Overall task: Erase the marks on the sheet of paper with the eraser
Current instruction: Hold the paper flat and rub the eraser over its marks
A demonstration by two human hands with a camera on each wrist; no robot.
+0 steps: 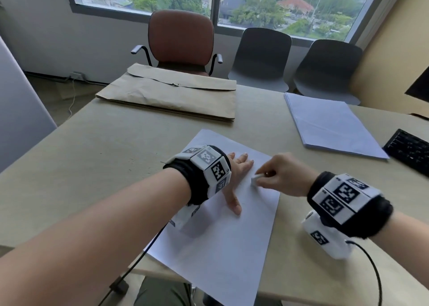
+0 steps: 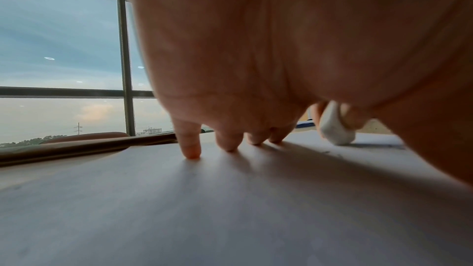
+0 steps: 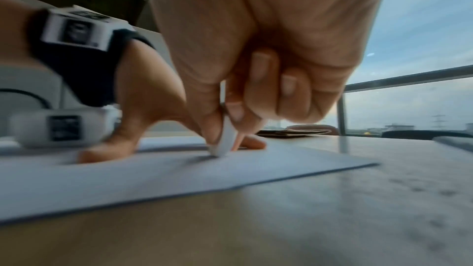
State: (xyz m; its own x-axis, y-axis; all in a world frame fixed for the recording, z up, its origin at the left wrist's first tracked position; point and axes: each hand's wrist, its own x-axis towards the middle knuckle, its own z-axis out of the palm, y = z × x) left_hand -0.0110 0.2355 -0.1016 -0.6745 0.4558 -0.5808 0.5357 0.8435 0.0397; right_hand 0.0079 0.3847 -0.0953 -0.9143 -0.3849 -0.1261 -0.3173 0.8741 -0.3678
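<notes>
A white sheet of paper (image 1: 222, 243) lies slanted on the beige table (image 1: 92, 161) in front of me. My left hand (image 1: 236, 173) lies flat on the sheet with fingers spread, pressing it down. My right hand (image 1: 278, 175) pinches a small white eraser (image 1: 255, 179) between thumb and fingers, its lower edge touching the paper just right of the left hand. The right wrist view shows the eraser (image 3: 226, 139) standing on the sheet (image 3: 179, 173) over a faint grey smudge. From the left wrist, the eraser (image 2: 335, 128) appears beyond my fingertips (image 2: 190, 147).
A brown envelope (image 1: 171, 94) lies at the table's far side. A stack of white paper (image 1: 329, 122) sits at the right, with a black keyboard (image 1: 411, 150) beside it. Three chairs stand behind the table under the window. A cable hangs off the near edge.
</notes>
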